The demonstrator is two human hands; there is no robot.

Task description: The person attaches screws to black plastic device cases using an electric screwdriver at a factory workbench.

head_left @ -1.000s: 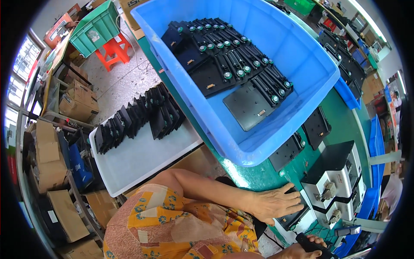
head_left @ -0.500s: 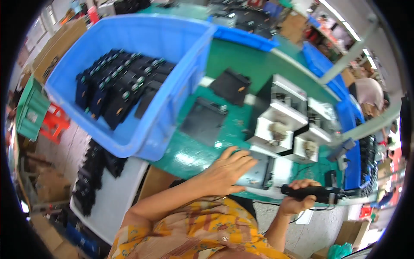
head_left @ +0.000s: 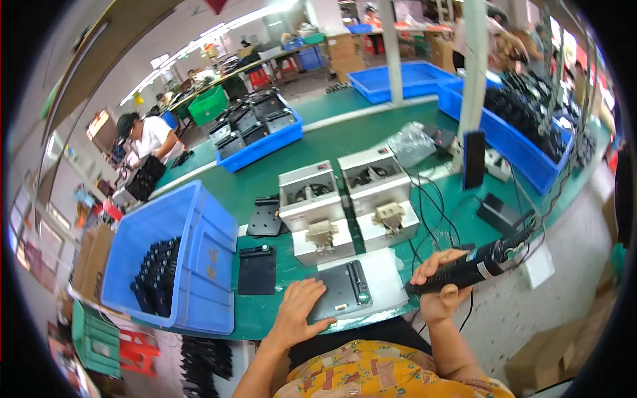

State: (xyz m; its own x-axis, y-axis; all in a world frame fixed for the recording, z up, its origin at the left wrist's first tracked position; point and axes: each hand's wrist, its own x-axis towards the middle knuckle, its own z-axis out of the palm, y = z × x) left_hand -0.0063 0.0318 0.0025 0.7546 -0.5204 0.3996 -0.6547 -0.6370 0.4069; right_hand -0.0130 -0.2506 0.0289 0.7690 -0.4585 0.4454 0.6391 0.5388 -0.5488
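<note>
My left hand [head_left: 296,312] lies on the left edge of a dark flat panel [head_left: 340,292], fingers stretched out and thumb apart. The panel has a raised strip along its right side and rests on a white sheet [head_left: 388,278] at the table's front edge. To the right, my right hand [head_left: 443,288] is wrapped round a black electric screwdriver [head_left: 478,265]. It is held tilted above the table edge, its far end joined to a hanging coiled cord. Beyond the panel stand two grey-and-white box fixtures [head_left: 318,209] [head_left: 378,192].
A deep blue bin [head_left: 212,265] with black parts stands at left. Two more panels [head_left: 257,272] [head_left: 267,215] lie beside it. Black cables [head_left: 434,205], a phone [head_left: 474,159] and a post [head_left: 472,73] are at right. Blue trays [head_left: 292,136] line the back; a co-worker [head_left: 149,139] sits far left.
The view has swung up and levelled, showing more of the room. My left hand stays at the panel's left side. My right hand still holds the screwdriver, now tilted up to the right.
</note>
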